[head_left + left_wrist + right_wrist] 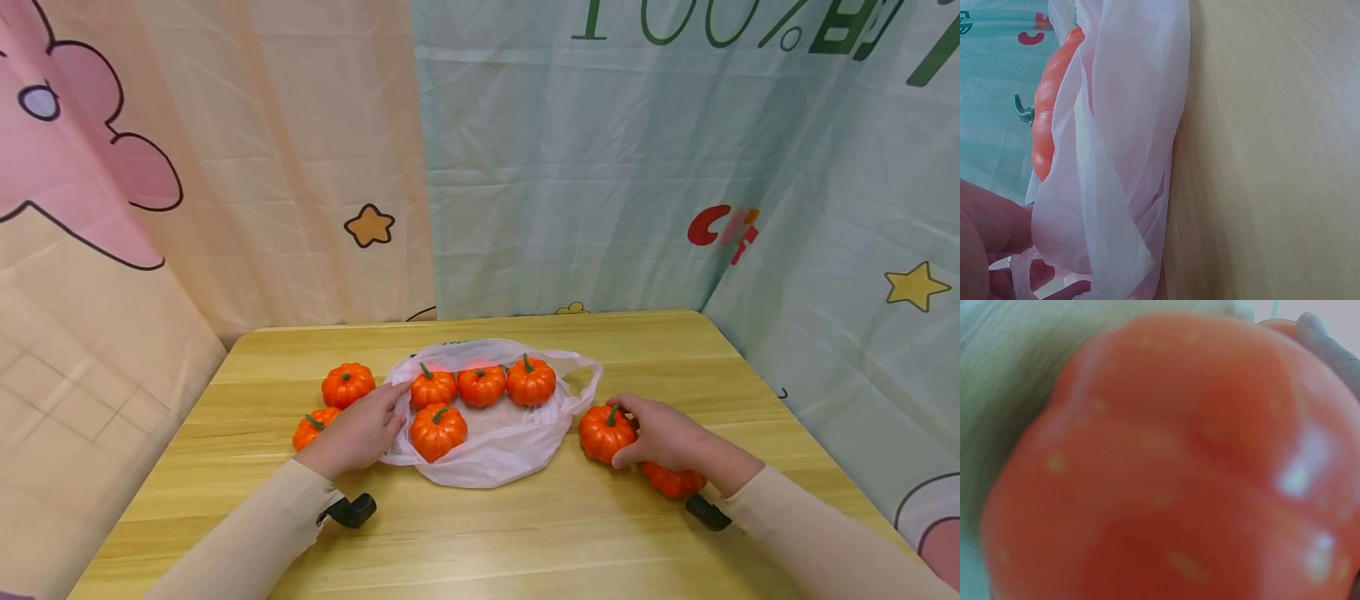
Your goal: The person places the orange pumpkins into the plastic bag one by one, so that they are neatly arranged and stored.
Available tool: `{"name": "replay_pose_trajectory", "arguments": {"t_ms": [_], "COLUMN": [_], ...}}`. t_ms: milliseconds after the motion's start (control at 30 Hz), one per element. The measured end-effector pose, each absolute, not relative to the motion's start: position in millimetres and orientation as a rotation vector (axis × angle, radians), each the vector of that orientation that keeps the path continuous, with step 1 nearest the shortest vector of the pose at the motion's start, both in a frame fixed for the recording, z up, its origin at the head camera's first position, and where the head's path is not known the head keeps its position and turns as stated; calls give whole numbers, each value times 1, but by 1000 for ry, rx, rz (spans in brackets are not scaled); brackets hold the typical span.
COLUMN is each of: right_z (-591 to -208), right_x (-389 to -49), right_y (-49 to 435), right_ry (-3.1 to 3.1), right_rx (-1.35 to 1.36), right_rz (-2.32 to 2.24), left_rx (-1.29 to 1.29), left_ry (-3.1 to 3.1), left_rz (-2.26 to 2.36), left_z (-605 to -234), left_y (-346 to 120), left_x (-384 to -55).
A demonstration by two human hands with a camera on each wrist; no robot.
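In the head view a white plastic bag lies spread on the table, with several small orange pumpkins in its open mouth. My left hand is at the bag's left edge; in the left wrist view its curled fingers hold the thin plastic beside an orange pumpkin. To the right of the bag, my right hand grips a pumpkin with a green stem, thumb and fingers around its side. Another pumpkin sits under that wrist and fills the right wrist view, blurred.
Two more pumpkins, one farther back and one partly hidden by the left hand, stand left of the bag. The wooden table ends at printed curtains behind and at the sides. Both wrists wear black camera mounts.
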State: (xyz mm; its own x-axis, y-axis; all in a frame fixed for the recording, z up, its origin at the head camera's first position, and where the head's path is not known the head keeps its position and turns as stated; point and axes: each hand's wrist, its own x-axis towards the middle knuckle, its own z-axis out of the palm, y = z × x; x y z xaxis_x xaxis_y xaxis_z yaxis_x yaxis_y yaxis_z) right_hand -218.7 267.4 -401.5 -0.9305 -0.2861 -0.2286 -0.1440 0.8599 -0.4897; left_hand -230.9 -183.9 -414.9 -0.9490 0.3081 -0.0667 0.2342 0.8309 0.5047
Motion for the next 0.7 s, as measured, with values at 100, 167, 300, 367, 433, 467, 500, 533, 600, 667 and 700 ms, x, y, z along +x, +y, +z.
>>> {"name": "replay_pose_trajectory", "arguments": {"t_ms": [100,167,300,367,433,467,500,533,600,667,700], "right_z": [-403,-403,-403,-403,-403,-403,-403,-403,-403,-402,-402], "right_x": [-219,-219,-219,-219,-219,-219,-219,-219,-219,-218,-218], "right_y": [268,268,268,268,268,268,268,268,268,267,267], "right_ry": [2735,2733,2728,2724,2723,2722,2723,2724,2726,2729,2731], "right_rx": [-320,-318,-313,-308,-305,-303,-305,-304,-302,-301,-312], "right_rz": [-704,-710,-719,-723,-725,-724,-723,-722,-715,-710,-704], "left_rx": [437,440,438,440,440,437,437,436,440,443,446], "left_ry": [2870,2873,2871,2871,2869,2867,2867,2867,2868,2872,2875], "left_rz": [763,764,765,761,761,762,764,765,767,767,766], "left_z": [-415,-415,-416,-416,-415,-415,-415,-414,-414,-413,-413], "left_y": [-184,-184,-184,-183,-183,-183,-183,-183,-183,-183,-184], "left_x": [-231,-230,-230,-230,-230,-230,-230,-230,-230,-230,-230]}}
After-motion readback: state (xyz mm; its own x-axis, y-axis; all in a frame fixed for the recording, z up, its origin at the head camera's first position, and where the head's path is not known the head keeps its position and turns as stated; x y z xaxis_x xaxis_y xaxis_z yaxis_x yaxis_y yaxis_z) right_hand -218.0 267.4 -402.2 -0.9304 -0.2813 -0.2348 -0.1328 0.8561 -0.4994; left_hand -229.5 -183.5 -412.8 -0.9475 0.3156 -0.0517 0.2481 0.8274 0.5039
